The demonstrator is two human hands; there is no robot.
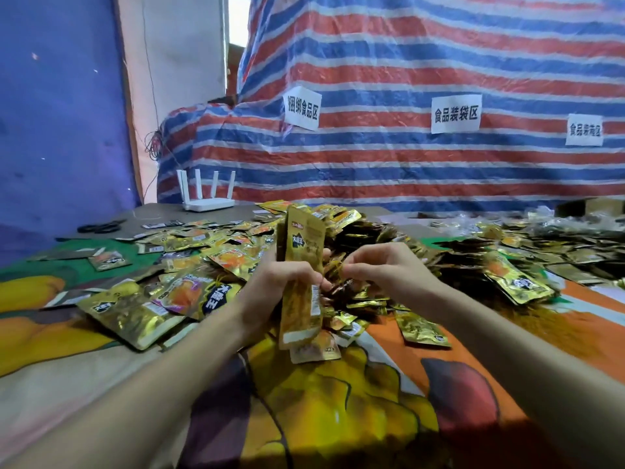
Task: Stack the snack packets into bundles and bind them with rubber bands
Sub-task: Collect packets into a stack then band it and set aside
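- Fingers (306, 269) of the left hand (270, 292) are curled tight round a slim stack of gold foil snack packets (303, 245). Stack stands upright, top end well above the knuckles, prob. so edges square up and the middle stays free for binding.
- Right hand (389, 275) sits just beside the stack, opposite the left palm. Its fingertips (350, 265) are pinched narrow, nearly touching the left fingertips.
- Could be a rubber band being readied in that pinch, but it's too small and blurred. Can't tell what, if anything, is held there.
- My read: stacking is done for this bundle and binding is the step in hand. No band visibly round the stack yet.
- Under and beyond both sets of fingers lies a loose heap of gold foil packets (216, 252), w/in easy reach for the next bundle. A second spread of packets (517, 282) lies out past the right hand.
- All of it rests on a bright fruit-print cloth (338, 418) running from below the wrists outward.
- Well beyond the left fingers: black scissors (101, 226) and a white four-antenna router (208, 198).
- Behind that hangs a red-white-blue striped tarp (406, 62) w/ white paper signs (302, 108).
- Risk: foil looks slippery, so pkts may fan out if the left grip eases while a band goes on.
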